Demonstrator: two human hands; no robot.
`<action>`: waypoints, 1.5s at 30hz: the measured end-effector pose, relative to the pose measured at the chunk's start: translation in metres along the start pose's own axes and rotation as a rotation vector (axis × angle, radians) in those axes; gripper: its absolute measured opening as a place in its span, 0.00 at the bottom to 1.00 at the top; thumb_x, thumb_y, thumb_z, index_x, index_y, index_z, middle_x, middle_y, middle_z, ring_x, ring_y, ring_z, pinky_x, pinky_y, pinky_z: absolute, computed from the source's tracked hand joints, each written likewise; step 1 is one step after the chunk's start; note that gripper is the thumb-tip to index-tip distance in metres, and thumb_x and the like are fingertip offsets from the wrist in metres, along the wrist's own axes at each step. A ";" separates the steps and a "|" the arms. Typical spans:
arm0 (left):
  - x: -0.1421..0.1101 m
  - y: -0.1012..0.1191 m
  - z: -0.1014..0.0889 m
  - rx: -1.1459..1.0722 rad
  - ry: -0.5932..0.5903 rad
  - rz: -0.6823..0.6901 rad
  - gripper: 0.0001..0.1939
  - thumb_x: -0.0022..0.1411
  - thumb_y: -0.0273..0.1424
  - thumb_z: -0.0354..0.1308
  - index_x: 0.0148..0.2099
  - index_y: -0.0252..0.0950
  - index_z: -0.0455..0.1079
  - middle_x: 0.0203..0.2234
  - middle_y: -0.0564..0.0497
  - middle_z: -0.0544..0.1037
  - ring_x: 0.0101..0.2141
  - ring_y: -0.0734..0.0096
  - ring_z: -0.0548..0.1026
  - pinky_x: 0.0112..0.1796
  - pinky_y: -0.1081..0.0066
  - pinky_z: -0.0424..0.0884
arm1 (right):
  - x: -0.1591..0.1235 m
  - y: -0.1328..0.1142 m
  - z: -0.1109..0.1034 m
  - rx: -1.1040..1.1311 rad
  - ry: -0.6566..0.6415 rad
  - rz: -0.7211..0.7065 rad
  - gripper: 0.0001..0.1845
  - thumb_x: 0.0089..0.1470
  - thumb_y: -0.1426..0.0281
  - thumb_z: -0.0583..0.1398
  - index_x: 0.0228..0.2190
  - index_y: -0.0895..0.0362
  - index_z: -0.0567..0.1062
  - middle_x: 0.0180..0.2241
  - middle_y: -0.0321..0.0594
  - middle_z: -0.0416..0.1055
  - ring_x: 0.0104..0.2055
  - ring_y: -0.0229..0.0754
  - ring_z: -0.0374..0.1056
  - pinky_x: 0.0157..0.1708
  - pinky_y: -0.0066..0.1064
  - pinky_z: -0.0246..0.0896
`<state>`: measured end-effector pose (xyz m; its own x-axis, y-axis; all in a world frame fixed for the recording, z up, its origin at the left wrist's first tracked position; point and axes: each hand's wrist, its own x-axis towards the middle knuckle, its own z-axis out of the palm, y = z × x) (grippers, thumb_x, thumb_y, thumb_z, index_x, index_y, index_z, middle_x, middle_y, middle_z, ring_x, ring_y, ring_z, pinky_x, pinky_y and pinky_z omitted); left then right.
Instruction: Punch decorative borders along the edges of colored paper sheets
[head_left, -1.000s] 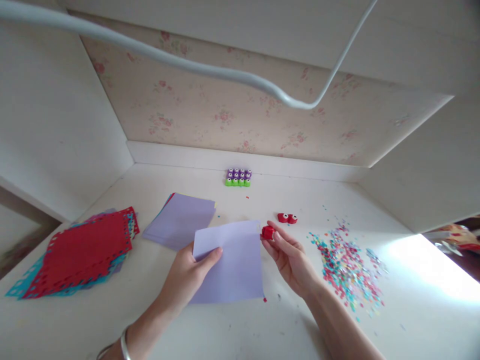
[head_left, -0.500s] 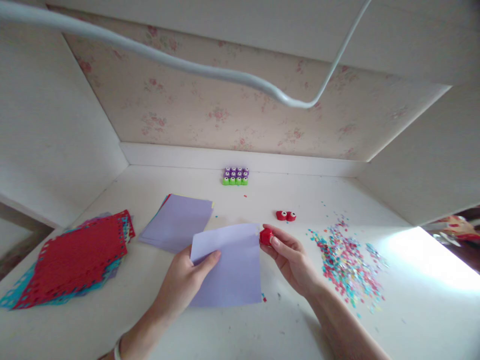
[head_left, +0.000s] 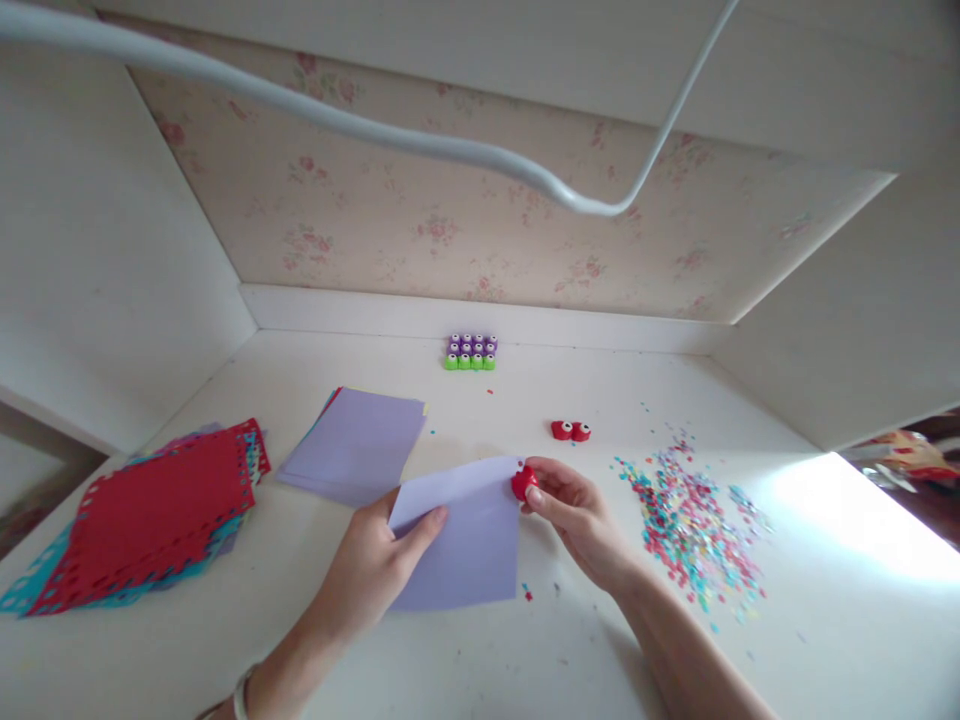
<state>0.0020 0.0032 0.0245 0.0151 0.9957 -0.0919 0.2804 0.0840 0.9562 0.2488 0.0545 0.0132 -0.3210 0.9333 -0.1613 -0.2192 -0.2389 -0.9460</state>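
My left hand (head_left: 386, 555) grips a lavender sheet of paper (head_left: 476, 550) by its left edge, thumb on top and fingers underneath. At the sheet's upper right edge, my right hand (head_left: 574, 520) holds a small red craft punch (head_left: 524, 484) between thumb and fingers. The punch overlaps the paper's edge near the corner. A tiny notch or hole shows just above it. Beyond my right hand, two more red punches (head_left: 571, 431) stand side by side on the white table. Left of the held sheet lies a stack of uncut paper (head_left: 360, 440), lavender on top.
Red and blue sheets with punched edges (head_left: 165, 510) are piled at the left. Purple and green punches (head_left: 471, 352) stand in rows by the back wall. Colourful paper confetti (head_left: 697, 520) is heaped at the right. A white cable (head_left: 450, 150) hangs across the top.
The red punch has moved slightly left and down, from the sheet's edge to overlapping it. The sheet has tilted and shifted a little under my left hand.
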 end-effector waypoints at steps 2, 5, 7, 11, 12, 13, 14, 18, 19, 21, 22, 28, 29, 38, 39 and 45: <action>0.000 0.001 0.000 -0.015 -0.009 -0.007 0.16 0.63 0.43 0.58 0.46 0.38 0.76 0.42 0.48 0.82 0.43 0.59 0.79 0.43 0.70 0.73 | 0.000 -0.001 0.000 0.030 -0.020 0.005 0.18 0.48 0.67 0.71 0.41 0.53 0.77 0.36 0.37 0.76 0.38 0.37 0.69 0.40 0.29 0.62; 0.000 0.001 0.000 -0.057 -0.021 -0.034 0.18 0.62 0.43 0.59 0.48 0.37 0.75 0.44 0.47 0.81 0.44 0.58 0.79 0.44 0.69 0.73 | -0.001 -0.004 0.001 0.082 -0.049 0.050 0.20 0.47 0.69 0.71 0.43 0.53 0.76 0.38 0.38 0.75 0.40 0.38 0.69 0.43 0.30 0.61; 0.000 0.000 0.000 -0.084 -0.025 -0.049 0.20 0.62 0.44 0.59 0.49 0.36 0.75 0.45 0.46 0.81 0.44 0.58 0.79 0.44 0.68 0.73 | -0.001 -0.006 0.002 0.066 -0.090 0.073 0.18 0.49 0.68 0.70 0.43 0.56 0.77 0.39 0.41 0.75 0.42 0.39 0.68 0.45 0.31 0.61; 0.000 -0.002 0.001 -0.113 -0.024 -0.064 0.21 0.61 0.44 0.59 0.51 0.35 0.74 0.46 0.45 0.80 0.44 0.57 0.78 0.45 0.67 0.73 | -0.004 -0.009 0.003 0.065 -0.142 0.080 0.14 0.53 0.67 0.67 0.42 0.56 0.77 0.38 0.40 0.75 0.41 0.39 0.68 0.44 0.32 0.61; 0.000 -0.002 0.001 -0.116 -0.022 -0.068 0.21 0.61 0.44 0.59 0.50 0.35 0.74 0.46 0.45 0.80 0.45 0.56 0.78 0.45 0.67 0.73 | -0.004 -0.008 0.004 0.077 -0.145 0.083 0.14 0.54 0.66 0.67 0.43 0.55 0.76 0.37 0.39 0.75 0.40 0.38 0.68 0.44 0.32 0.61; 0.000 -0.002 0.001 -0.118 -0.021 -0.072 0.21 0.61 0.44 0.60 0.50 0.35 0.74 0.46 0.45 0.80 0.45 0.56 0.78 0.45 0.67 0.73 | -0.005 -0.008 0.004 0.086 -0.151 0.086 0.15 0.54 0.66 0.66 0.44 0.54 0.75 0.37 0.38 0.74 0.39 0.38 0.68 0.42 0.32 0.62; 0.000 -0.002 0.001 -0.117 -0.020 -0.076 0.21 0.61 0.44 0.60 0.50 0.35 0.74 0.46 0.45 0.80 0.44 0.56 0.78 0.45 0.67 0.73 | -0.005 -0.008 0.004 0.090 -0.158 0.089 0.15 0.55 0.65 0.66 0.44 0.53 0.75 0.36 0.38 0.74 0.38 0.38 0.68 0.41 0.32 0.62; 0.001 -0.002 0.001 -0.100 -0.025 -0.078 0.21 0.61 0.45 0.59 0.49 0.36 0.75 0.46 0.45 0.80 0.44 0.56 0.79 0.44 0.66 0.74 | -0.005 -0.008 0.005 0.080 -0.134 0.103 0.16 0.53 0.65 0.68 0.43 0.54 0.76 0.35 0.37 0.73 0.37 0.36 0.67 0.39 0.29 0.61; 0.002 -0.003 0.001 -0.093 -0.027 -0.075 0.21 0.61 0.45 0.59 0.49 0.36 0.75 0.46 0.45 0.80 0.44 0.55 0.79 0.44 0.66 0.74 | -0.005 -0.009 0.005 0.069 -0.125 0.112 0.16 0.52 0.65 0.68 0.43 0.55 0.76 0.35 0.37 0.73 0.37 0.36 0.67 0.39 0.28 0.61; 0.002 -0.003 0.001 -0.085 -0.035 -0.070 0.21 0.61 0.45 0.59 0.49 0.36 0.75 0.46 0.45 0.80 0.44 0.55 0.79 0.44 0.65 0.74 | -0.004 -0.009 0.005 0.040 -0.119 0.125 0.16 0.51 0.65 0.69 0.41 0.57 0.77 0.35 0.38 0.73 0.36 0.35 0.66 0.38 0.27 0.59; 0.002 -0.003 0.001 -0.081 -0.039 -0.068 0.21 0.61 0.45 0.59 0.49 0.36 0.75 0.47 0.45 0.80 0.44 0.55 0.79 0.44 0.65 0.74 | -0.004 -0.008 0.005 0.031 -0.122 0.126 0.15 0.51 0.65 0.69 0.40 0.57 0.78 0.35 0.38 0.72 0.35 0.35 0.65 0.38 0.27 0.59; 0.000 -0.004 0.002 -0.054 -0.044 -0.066 0.21 0.61 0.45 0.59 0.48 0.36 0.75 0.46 0.44 0.80 0.44 0.55 0.79 0.47 0.64 0.74 | -0.005 -0.007 0.005 0.041 -0.128 0.117 0.14 0.50 0.65 0.69 0.37 0.58 0.77 0.32 0.37 0.71 0.34 0.35 0.65 0.37 0.28 0.58; 0.000 -0.004 0.002 -0.056 -0.047 -0.066 0.21 0.61 0.45 0.59 0.48 0.36 0.75 0.46 0.44 0.80 0.44 0.55 0.79 0.47 0.64 0.74 | -0.005 -0.007 0.005 0.042 -0.132 0.114 0.13 0.50 0.65 0.69 0.37 0.58 0.77 0.33 0.37 0.72 0.35 0.36 0.65 0.38 0.28 0.58; 0.001 0.002 0.002 -0.078 -0.074 -0.080 0.22 0.60 0.44 0.60 0.50 0.35 0.76 0.45 0.43 0.81 0.44 0.52 0.79 0.47 0.61 0.74 | -0.005 -0.007 0.004 0.023 -0.152 0.095 0.15 0.51 0.64 0.68 0.39 0.59 0.78 0.38 0.43 0.75 0.39 0.41 0.69 0.42 0.33 0.61; 0.001 0.002 0.002 -0.080 -0.076 -0.081 0.22 0.60 0.44 0.60 0.50 0.35 0.75 0.45 0.43 0.81 0.45 0.52 0.79 0.47 0.61 0.74 | -0.005 -0.006 0.004 0.019 -0.152 0.092 0.15 0.51 0.64 0.68 0.39 0.59 0.78 0.37 0.43 0.75 0.39 0.41 0.69 0.42 0.34 0.61; 0.001 0.002 0.003 -0.111 -0.097 -0.098 0.22 0.60 0.44 0.60 0.51 0.35 0.75 0.46 0.43 0.80 0.45 0.53 0.79 0.47 0.62 0.74 | -0.005 -0.002 0.005 -0.007 -0.109 0.054 0.13 0.50 0.64 0.69 0.36 0.59 0.78 0.32 0.40 0.74 0.34 0.38 0.67 0.36 0.30 0.59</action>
<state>0.0053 0.0039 0.0258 0.0869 0.9745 -0.2071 0.1773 0.1894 0.9658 0.2463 0.0490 0.0178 -0.4310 0.8840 -0.1812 -0.1923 -0.2861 -0.9387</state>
